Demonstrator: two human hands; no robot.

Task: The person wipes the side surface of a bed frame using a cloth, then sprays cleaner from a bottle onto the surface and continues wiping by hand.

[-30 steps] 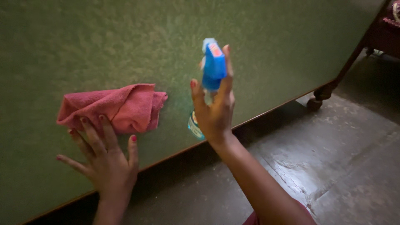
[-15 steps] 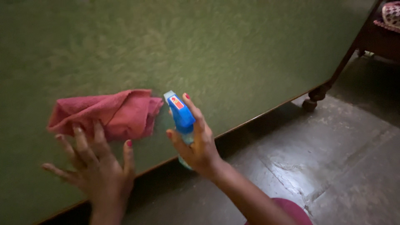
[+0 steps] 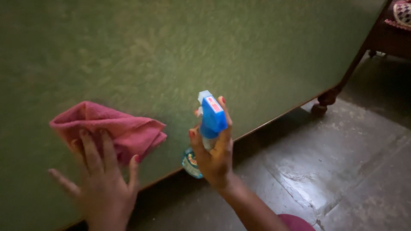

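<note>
My right hand (image 3: pixel 216 156) grips a spray bottle (image 3: pixel 208 124) with a blue trigger head, held upright over the near edge of a green tabletop (image 3: pixel 180 55), nozzle pointing away from me. My left hand (image 3: pixel 100 177) lies flat with fingers spread, its fingertips pressing on the near part of a crumpled pink cloth (image 3: pixel 113 128) that lies on the tabletop. The bottle's lower body shows only partly below my palm.
The table's dark wooden edge runs diagonally from lower left to right, ending at a turned leg with a caster (image 3: pixel 323 102). Grey stone floor (image 3: pixel 334 171) lies below. A dark wooden piece of furniture with a checked cushion (image 3: pixel 396 25) stands at the top right.
The spray bottle came down from higher over the table toward the edge and the cloth. My left hand slid up onto the pink cloth.
</note>
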